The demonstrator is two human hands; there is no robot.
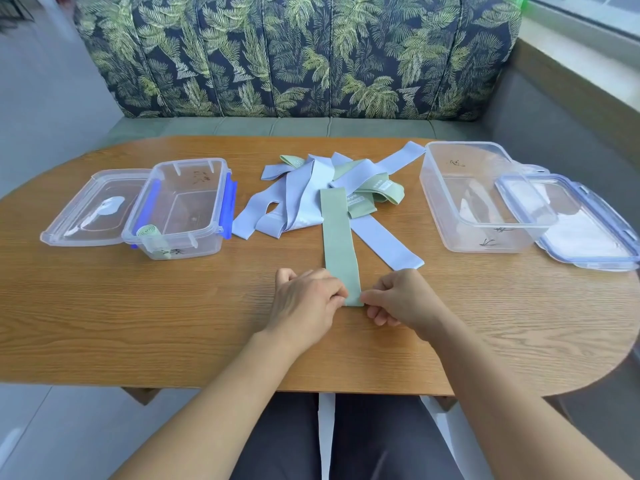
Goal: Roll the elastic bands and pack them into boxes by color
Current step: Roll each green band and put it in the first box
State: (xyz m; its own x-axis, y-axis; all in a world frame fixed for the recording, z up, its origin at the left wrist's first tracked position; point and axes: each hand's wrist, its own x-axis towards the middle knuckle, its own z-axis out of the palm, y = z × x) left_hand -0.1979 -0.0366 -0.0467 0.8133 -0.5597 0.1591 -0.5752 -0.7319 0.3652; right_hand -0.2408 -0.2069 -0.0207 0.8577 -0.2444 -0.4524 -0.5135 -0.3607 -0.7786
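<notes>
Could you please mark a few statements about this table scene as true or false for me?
1. Both the left hand and the right hand pinch the near end of the flat green band. True.
2. The left box holds a rolled blue band. False: it holds a rolled green band.
3. The right box has its lid on. False: it is open, its lid lying at its right.
4. A pile of unrolled bands lies between the boxes. True.

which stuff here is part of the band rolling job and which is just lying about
In the job: green band, pinched by left hand and right hand; band pile; left box with green roll; right box.
Lying about: left lid; right lid; sofa.
</notes>
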